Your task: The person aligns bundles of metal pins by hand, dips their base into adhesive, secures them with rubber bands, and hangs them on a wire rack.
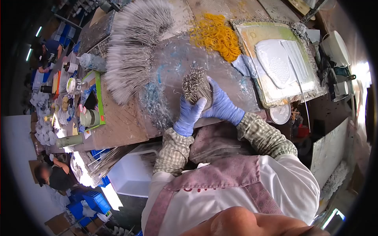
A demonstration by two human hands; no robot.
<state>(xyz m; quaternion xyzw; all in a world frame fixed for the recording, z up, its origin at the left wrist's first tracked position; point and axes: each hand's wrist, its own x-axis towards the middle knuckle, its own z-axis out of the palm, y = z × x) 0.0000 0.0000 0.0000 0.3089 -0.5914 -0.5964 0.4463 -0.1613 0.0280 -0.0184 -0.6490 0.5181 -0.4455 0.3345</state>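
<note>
Both hands wear blue-violet gloves. Between them stands a tight bundle of thin metal rods point(196, 84), its silvery tips facing up toward me. My left hand point(189, 114) wraps the near left side of the bundle, thumb pressed along it. My right hand point(223, 103) closes round the right side. The rods' lower part is hidden by the gloves. Left of them, a wide fan of many similar thin rods point(134, 51) lies on the worktable point(173, 55). Beyond the hands is a heap of yellow rubber bands point(215, 37).
At right, a crusted tray point(264, 33) holds smooth white paste point(275, 63), with a thin rod across it. A white round tub point(280, 114) sits below the tray. Jars and a green-edged box point(101, 102) stand left. A white bin point(130, 175) is below the table. Two other people are far left.
</note>
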